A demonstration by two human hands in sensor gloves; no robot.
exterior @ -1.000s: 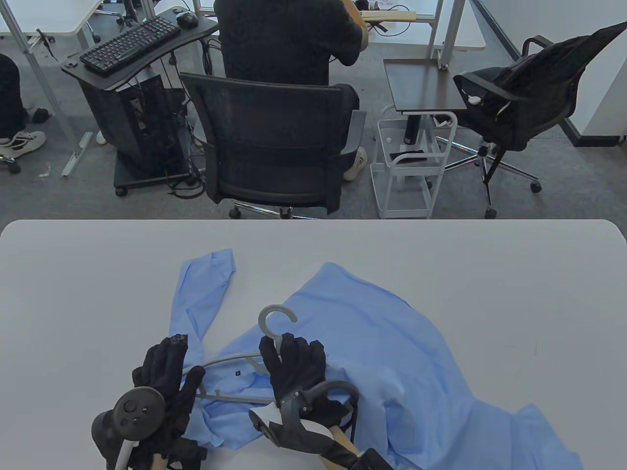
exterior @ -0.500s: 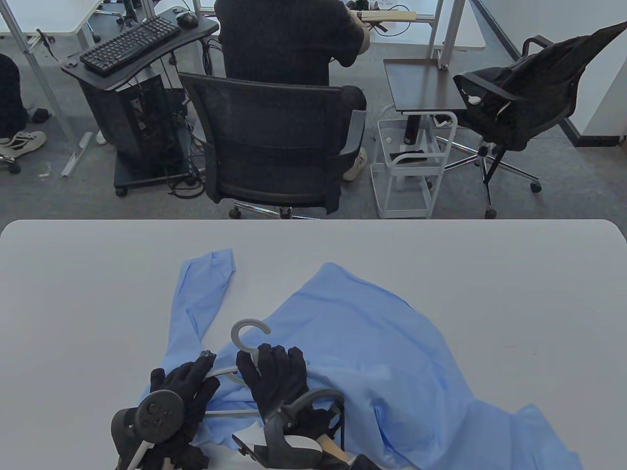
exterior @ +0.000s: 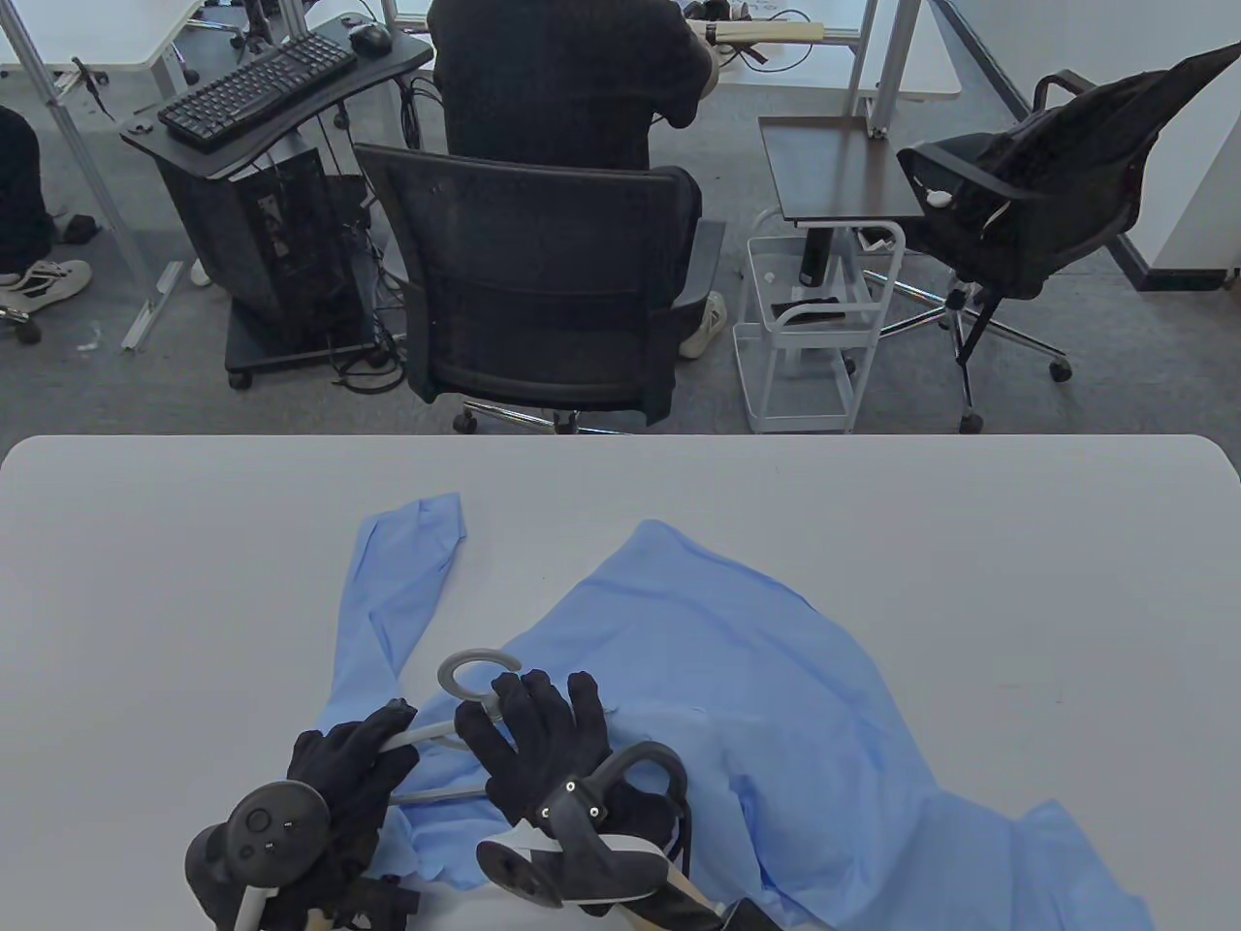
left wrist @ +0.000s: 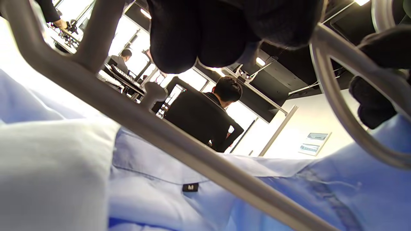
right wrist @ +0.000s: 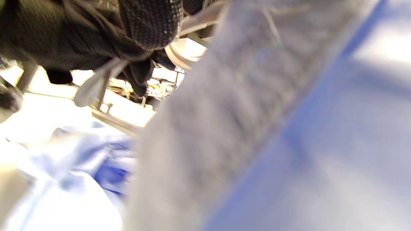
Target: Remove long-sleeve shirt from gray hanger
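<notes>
Two gloved hands are on the gray hanger (exterior: 456, 722), so we judge that the pulling-out step is in hand. Our left hand (exterior: 354, 766) curls around the left arm of the hanger, and the fingers (left wrist: 192, 35) wrap over the bar. Just right of this grip, our right hand (exterior: 538, 747) holds the neck under the hook (exterior: 475, 676), with the fingers closed around it. The exposed part of the hanger lies on top of the cloth between both grips; its right arm seems hidden under our right hand and the fabric. Next, we think the hanger must slide toward the left, out of the collar, while the cloth stays down. The long-sleeve shirt (exterior: 737, 698) is light blue, crumpled, and spreads on the table (exterior: 145, 582) mostly right of our grips. One sleeve (exterior: 397, 572) reaches away beyond the left hand. A small size label (left wrist: 190, 187) shows inside the collar.
</notes>
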